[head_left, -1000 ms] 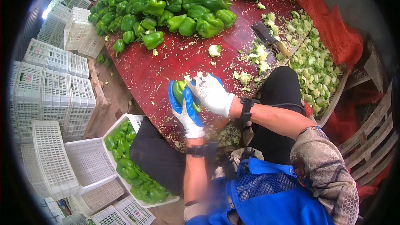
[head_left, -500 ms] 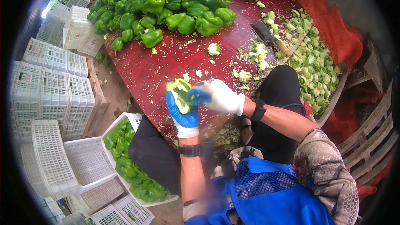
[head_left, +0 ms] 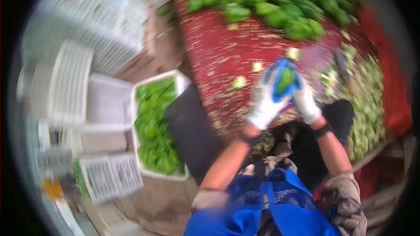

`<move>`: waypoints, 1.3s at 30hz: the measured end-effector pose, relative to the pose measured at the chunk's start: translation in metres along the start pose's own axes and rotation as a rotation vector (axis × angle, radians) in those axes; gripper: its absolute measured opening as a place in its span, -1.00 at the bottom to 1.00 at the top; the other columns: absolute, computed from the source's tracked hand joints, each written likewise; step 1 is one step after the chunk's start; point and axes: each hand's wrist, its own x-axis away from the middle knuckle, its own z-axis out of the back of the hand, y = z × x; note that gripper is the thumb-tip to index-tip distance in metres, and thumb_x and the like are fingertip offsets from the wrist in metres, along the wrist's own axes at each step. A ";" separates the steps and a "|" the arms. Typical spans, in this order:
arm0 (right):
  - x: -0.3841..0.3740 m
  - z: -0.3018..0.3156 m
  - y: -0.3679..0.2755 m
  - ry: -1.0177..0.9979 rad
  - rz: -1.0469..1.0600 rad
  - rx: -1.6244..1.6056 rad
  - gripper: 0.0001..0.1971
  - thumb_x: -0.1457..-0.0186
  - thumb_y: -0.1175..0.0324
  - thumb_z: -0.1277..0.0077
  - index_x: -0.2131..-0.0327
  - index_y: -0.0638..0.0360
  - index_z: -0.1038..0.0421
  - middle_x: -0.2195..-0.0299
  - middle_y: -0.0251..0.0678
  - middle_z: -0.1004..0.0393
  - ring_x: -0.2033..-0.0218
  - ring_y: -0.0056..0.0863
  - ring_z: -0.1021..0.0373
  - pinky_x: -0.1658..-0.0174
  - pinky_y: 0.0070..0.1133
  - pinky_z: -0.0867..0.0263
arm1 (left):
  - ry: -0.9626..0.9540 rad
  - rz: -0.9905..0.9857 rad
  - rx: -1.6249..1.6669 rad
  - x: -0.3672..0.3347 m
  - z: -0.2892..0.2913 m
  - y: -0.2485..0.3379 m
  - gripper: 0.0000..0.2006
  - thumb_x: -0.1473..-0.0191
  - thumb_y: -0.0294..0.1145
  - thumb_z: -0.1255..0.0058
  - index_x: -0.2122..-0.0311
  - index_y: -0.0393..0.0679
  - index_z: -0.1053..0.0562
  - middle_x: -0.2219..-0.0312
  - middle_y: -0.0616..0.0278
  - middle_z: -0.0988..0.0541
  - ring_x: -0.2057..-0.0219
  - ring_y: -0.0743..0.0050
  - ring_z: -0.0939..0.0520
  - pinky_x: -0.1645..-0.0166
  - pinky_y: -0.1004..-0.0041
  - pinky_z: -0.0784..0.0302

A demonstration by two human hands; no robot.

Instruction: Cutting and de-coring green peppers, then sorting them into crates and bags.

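Over the red tabletop, my left hand and my right hand are close together, closed round a green bell pepper. Both wear white gloves with blue palms and fingers. The pepper's smooth green side shows between them; its hollowed side is hidden, and motion smears the picture. Pale cut-out pepper cores and scattered seeds lie on the tabletop around my hands. A large heap of green peppers covers the far part of the table.
A knife with a dark blade lies right of my hands, beside a heap of pepper scraps. On my left, a white crate holds green peppers, near stacked white crates. Red netting hangs at the far right.
My view has swung left. Earlier my left hand held a cut-open pepper with my right fingers at its opening; now both hands wrap round a pepper with its outer side showing.
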 end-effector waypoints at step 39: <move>-0.022 -0.051 0.017 -0.401 -0.332 -0.015 -0.60 -0.20 0.50 0.21 -0.12 0.20 -0.31 0.11 -0.27 -0.52 0.39 -0.63 -0.43 0.35 -0.69 -0.36 | 0.880 0.741 -0.023 0.260 0.359 -0.117 -0.54 -0.19 -0.28 -0.03 -0.12 -0.32 -0.33 0.01 0.09 -0.45 0.02 0.40 -0.44 -0.10 0.44 -0.34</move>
